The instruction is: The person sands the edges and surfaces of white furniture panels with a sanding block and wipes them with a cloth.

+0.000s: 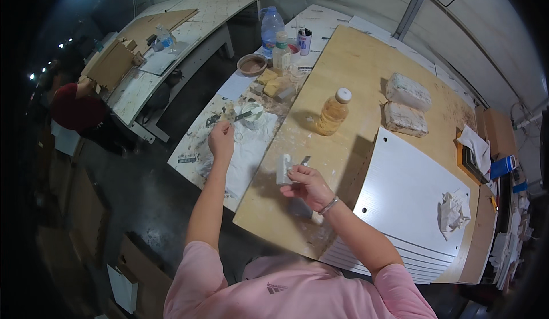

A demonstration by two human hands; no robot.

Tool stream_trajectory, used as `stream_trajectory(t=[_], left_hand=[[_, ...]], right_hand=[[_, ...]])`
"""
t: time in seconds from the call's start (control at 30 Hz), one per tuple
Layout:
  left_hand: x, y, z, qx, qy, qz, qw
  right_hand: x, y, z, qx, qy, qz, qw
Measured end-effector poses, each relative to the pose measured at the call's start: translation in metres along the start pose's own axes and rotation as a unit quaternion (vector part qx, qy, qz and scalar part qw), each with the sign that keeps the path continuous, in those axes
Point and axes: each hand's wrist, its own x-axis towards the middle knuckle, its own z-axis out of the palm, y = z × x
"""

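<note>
My left hand (222, 141) reaches over the cluttered left worktable, its fingertips pinched together. What they hold, if anything, is too small to make out. Just beyond them, a dark flat blade (243, 115) lies by a round tub (253, 116) of whitish paste. My right hand (309, 186) is raised over the wooden board, closed on a pale flat scraper (283, 169) that looks smeared with white. A small grey metal strip (306, 160) pokes up behind its fingers. Under the left forearm is a crumpled white sheet (251, 153).
A capped bottle of amber liquid (333, 112) stands on the wooden board (357, 56). White drilled panels (409, 187) are stacked at right, with crumpled paper (454, 213) on top. Two wrapped blocks (407, 93) lie behind. A brown bowl (251, 65) sits far left; another person (80, 107) stands beyond.
</note>
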Motion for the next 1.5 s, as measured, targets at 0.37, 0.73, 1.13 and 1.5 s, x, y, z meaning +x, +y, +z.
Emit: stream_trajectory(t=[0.37, 0.73, 1.13, 1.5], left_hand=[[0.060, -0.027, 0.009, -0.108, -0.075, -0.018, 0.991], [0.081, 0.024, 0.010, 0.195, -0.168, 0.216, 0.942], [0.087, -0.028, -0.011, -0.278, -0.173, -0.152, 0.933], [0.043, 0.006, -0.023, -0.319, -0.217, -0.161, 0.908]], right_hand=[[0.088, 0.015, 0.039, 0.074, 0.058, -0.009, 0.996], [0.132, 0.015, 0.052, 0.097, 0.102, -0.012, 0.990], [0.157, -0.011, 0.057, 0.095, 0.134, -0.078, 0.983], [0.181, -0.018, 0.057, 0.120, 0.125, -0.096, 0.980]])
